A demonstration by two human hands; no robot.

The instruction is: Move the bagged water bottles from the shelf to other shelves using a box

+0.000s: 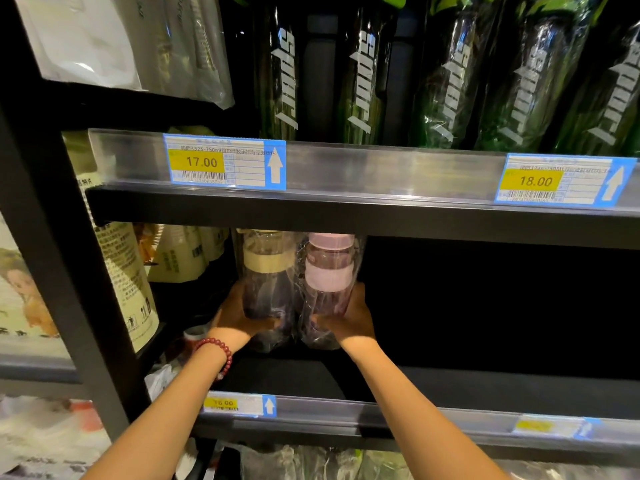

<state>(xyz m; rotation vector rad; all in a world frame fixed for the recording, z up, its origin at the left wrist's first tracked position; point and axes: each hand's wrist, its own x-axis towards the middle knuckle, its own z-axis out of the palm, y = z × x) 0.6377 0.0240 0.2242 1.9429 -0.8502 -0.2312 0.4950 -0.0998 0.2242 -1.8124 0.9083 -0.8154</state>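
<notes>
- Broadly, a dark store rack point(62, 237); its middle shelf point(485, 386) is bare along the right side, with only two bagged bottles near its left end, set back from the front edge.
- Upper shelf point(381, 216): tall green-and-black bottles point(446, 81) in clear wrap, leaning in a row so their print faces out; price tags point(224, 162) clipped along the front edge.
- No box in view, so whether this pair is arriving or leaving I cannot tell.
- Tan-banded bottle point(265, 275) and pink-banded bottle point(329, 271) stand upright, touching side by side, likely to travel as a pair.
- Left hand point(235, 317) wraps the tan-banded bottle low down; a red bead bracelet point(216, 351) sits on that wrist.
- Right hand point(349, 317) wraps the pink-banded bottle low down, fingers curled over the loose plastic; a low hold steadies slippery bags.
</notes>
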